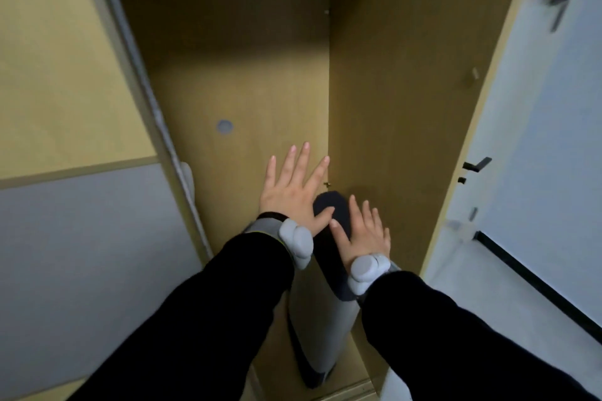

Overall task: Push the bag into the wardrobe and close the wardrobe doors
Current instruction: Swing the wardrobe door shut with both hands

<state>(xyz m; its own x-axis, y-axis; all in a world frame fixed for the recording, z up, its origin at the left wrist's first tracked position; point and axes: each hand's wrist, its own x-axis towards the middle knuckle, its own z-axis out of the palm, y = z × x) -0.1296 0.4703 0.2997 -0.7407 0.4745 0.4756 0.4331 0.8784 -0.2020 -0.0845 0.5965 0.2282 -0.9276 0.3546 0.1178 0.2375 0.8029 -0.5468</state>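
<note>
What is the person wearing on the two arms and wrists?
Both arms are in long black sleeves. Each wrist carries a light grey, rounded, lumpy device: one behind the left hand, one behind the right hand. The fingers are bare, with no gloves or rings visible.

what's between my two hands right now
In the head view, the dark top of the bag fills the gap between the left hand and the right hand; both are spread flat and open over it.

No text, label, brand, number or sign can be read anywhere in view.
</note>
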